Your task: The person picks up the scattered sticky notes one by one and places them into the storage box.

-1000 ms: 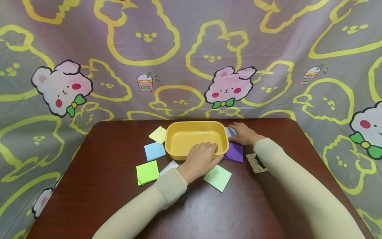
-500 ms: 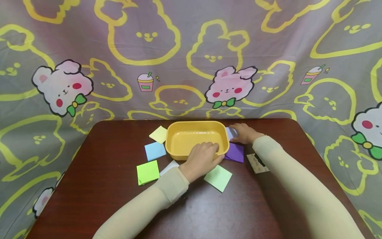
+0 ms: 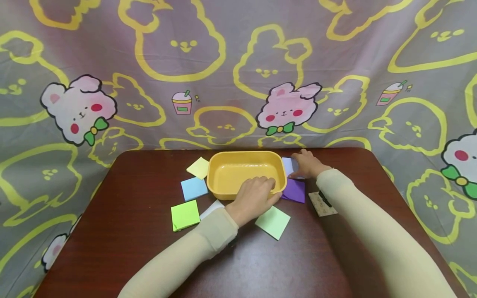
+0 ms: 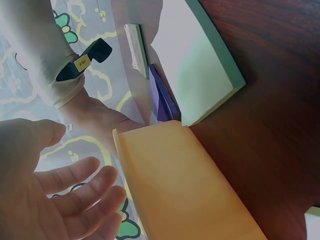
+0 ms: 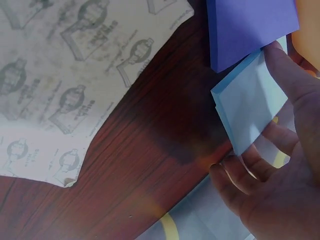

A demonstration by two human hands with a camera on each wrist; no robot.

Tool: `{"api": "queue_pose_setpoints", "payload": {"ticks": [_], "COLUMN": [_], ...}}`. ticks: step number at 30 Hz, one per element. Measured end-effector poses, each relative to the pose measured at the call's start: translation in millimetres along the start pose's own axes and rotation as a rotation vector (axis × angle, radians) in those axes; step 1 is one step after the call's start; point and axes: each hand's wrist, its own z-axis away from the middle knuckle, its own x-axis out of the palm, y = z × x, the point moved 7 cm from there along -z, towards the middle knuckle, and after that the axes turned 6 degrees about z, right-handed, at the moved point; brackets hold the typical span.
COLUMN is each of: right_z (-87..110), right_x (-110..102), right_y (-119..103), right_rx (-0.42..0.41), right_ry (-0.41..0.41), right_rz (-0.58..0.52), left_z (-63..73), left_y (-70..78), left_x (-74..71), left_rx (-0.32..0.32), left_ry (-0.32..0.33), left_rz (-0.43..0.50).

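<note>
Blue pad (image 5: 250, 107): pinched by half-closed right hand (image 3: 308, 164).
Purple pad (image 5: 252, 32) beside that hand: may be dragged by contact.
Left hand (image 3: 254, 195): part-opened, unfilled.

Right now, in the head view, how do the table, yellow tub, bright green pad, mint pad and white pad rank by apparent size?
1. Table
2. Yellow tub
3. Bright green pad and mint pad, too alike to rank
4. White pad, partly hidden
</note>
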Motion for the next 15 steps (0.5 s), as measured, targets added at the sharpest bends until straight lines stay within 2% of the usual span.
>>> {"api": "queue_pose_setpoints", "payload": {"ticks": [8,15], "right_z": [-0.5,-1.3], "right_x": [0.1,-3.7], "right_y": [-0.7,-0.5], "right_rx": [-0.038,-0.047], "right_ry": [0.005,0.041], "right_rz": [-0.051,-0.036], "left_z": [-3.3,-4.6], "left_y": [4.0,4.2], "left_x": [0.3,1.3], "left_rx": [0.009,0.01], "left_ry": [0.006,-0.001], "left_rz": [0.003,0.004]}}
